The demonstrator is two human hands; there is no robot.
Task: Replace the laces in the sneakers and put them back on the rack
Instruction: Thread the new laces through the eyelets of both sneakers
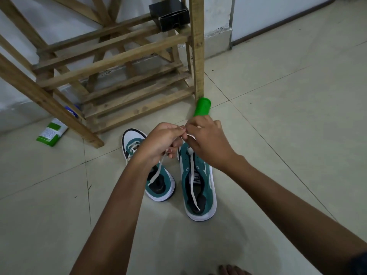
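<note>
Two teal-white sneakers on the tiled floor (278, 135), side by side, toes toward the wooden rack (123, 62). Right sneaker (198, 187): white lace (192, 175) runs lengthwise down the tongue. Left sneaker (137, 147) laced. Left hand (158, 143) and right hand (206, 143) both pinch lace ends above the toes. Black box (170, 13) on the rack, contents not visible.

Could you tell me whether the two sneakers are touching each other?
Apart: the head view shows bare floor between the left sneaker and the right sneaker.
</note>
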